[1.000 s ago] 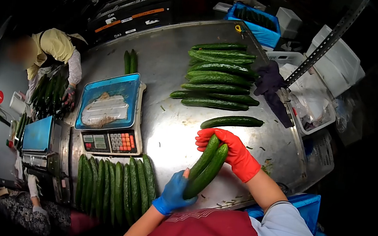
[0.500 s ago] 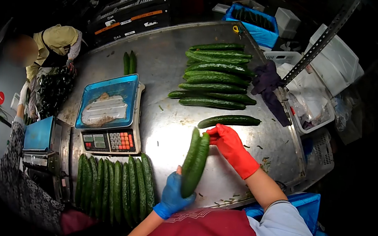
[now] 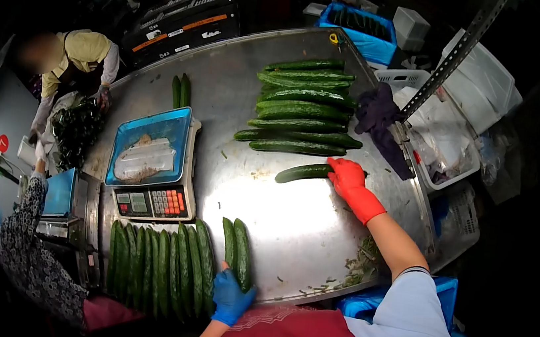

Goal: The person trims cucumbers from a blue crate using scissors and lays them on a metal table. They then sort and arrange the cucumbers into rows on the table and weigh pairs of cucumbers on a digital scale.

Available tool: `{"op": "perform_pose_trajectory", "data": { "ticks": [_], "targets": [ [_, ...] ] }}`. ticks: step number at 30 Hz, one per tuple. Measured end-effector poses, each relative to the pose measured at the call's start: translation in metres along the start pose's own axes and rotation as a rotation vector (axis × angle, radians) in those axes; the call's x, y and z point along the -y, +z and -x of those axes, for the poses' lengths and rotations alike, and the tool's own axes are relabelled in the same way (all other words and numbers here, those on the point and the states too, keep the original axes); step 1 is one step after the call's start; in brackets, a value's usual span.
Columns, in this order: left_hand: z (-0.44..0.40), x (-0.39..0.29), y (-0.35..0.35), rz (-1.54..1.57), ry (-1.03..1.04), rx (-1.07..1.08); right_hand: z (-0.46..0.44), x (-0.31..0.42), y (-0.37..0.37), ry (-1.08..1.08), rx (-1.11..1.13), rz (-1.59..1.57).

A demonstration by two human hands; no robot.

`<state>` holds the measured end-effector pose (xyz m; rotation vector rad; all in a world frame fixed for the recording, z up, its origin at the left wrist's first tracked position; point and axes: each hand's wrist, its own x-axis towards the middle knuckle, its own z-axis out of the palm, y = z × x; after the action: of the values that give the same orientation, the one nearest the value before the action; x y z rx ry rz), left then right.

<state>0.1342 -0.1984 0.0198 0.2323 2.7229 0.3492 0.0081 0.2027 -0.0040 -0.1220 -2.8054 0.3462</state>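
My left hand (image 3: 231,297), in a blue glove, is closed round the lower ends of two long cucumbers (image 3: 239,248) at the table's near edge. They lie just right of a row of several cucumbers (image 3: 159,266). In a red glove, my right hand (image 3: 351,181) reaches over a single dark cucumber (image 3: 303,172) and has its fingers round its right part. Beyond that one, several cucumbers (image 3: 303,111) lie side by side in a stack of rows.
A scale (image 3: 153,200) with a blue tray (image 3: 181,142) holds clear plastic. Two cucumbers (image 3: 181,92) lie behind it. A dark cloth (image 3: 377,114) and a slotted metal post (image 3: 452,59) stand at the right edge. Two people work at the left beside dark green produce (image 3: 76,130).
My left hand has carried the two cucumbers left and down, beside the row. My right hand has left them and moved up and right onto the single cucumber.
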Motion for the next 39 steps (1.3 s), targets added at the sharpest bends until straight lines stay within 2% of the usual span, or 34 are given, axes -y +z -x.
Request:
{"op": "perform_pose_trajectory", "data": {
  "ticks": [1,4,7,10,12,14,18,20,21,24,25,27,30,33,36,37,39],
  "targets": [
    [0.002,-0.001,0.0,0.006,-0.039,0.051,-0.001,-0.002,0.004,0.011,0.141,-0.069],
    [0.003,0.008,0.021,-0.142,0.089,-0.053,0.004,0.022,0.014,-0.154,0.249,-0.225],
    [0.003,-0.001,0.015,-0.15,0.115,-0.058,-0.014,0.042,0.013,-0.204,0.425,-0.13],
    [0.001,0.007,0.021,-0.043,0.159,-0.083,-0.061,0.04,0.003,-0.234,0.128,-0.22],
    [0.001,0.007,0.019,-0.013,0.182,-0.102,-0.1,0.036,-0.016,-0.307,-0.247,-0.233],
    [0.002,0.009,0.018,-0.002,0.199,-0.109,-0.138,0.025,-0.013,-0.346,-0.399,0.033],
    [0.0,0.012,0.018,-0.012,0.217,-0.095,-0.167,0.018,-0.025,-0.234,0.108,0.116],
    [0.001,0.01,0.017,0.027,0.21,-0.083,-0.173,0.009,-0.024,-0.418,0.061,0.12],
    [0.002,0.01,0.016,0.017,0.214,-0.089,-0.165,0.018,-0.032,-0.439,-0.018,0.103],
    [0.002,0.011,0.019,-0.002,0.2,-0.069,-0.131,0.059,-0.048,-0.541,-0.01,0.021],
    [0.002,0.011,0.02,0.005,0.199,-0.075,-0.118,0.075,-0.054,-0.527,0.136,-0.038],
    [0.001,0.011,0.02,0.014,0.203,-0.095,-0.094,0.082,-0.027,-0.589,0.191,-0.118],
    [0.0,0.017,0.027,-0.005,0.225,-0.125,-0.071,0.06,0.033,-0.444,0.425,-0.119],
    [-0.002,0.021,0.033,0.011,0.259,-0.166,-0.062,0.045,0.039,-0.354,0.542,-0.302],
    [-0.001,0.018,0.029,0.028,0.244,-0.145,-0.047,0.044,0.035,-0.455,0.353,-0.395],
    [0.0,0.017,0.028,0.018,0.237,-0.143,-0.043,0.045,0.03,-0.494,0.365,-0.305],
    [0.0,0.015,0.025,0.0,0.23,-0.139,-0.034,0.058,0.015,-0.372,0.489,-0.153]
  ]
}}
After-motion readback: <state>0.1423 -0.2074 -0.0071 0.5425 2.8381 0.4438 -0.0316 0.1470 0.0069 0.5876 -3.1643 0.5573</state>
